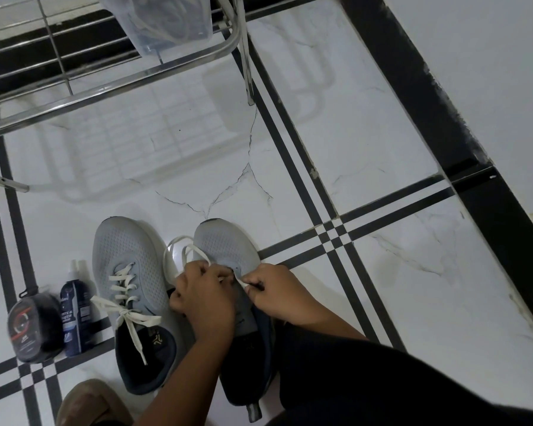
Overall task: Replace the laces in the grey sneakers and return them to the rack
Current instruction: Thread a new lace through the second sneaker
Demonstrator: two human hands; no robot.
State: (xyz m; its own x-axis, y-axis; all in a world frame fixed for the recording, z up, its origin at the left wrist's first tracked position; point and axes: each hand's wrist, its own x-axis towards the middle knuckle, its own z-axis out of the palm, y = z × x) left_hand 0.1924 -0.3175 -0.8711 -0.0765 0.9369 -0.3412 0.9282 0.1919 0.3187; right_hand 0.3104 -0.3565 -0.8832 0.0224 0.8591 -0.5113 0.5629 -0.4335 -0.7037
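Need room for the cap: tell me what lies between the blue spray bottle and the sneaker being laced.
Head view: the other grey sneaker, white lace already tied.

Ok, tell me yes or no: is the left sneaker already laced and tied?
Yes, the left sneaker has a white lace threaded and knotted.

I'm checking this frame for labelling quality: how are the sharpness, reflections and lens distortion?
Head view: wide-angle bending curves the floor lines and the rack. The glossy floor mirrors the rack as a pale reflection. The dark bottle and round tin at the left edge are smeared, their labels unreadable. The hands, left and right, and the lace stay fairly sharp. Lighting is soft, shadows faint.
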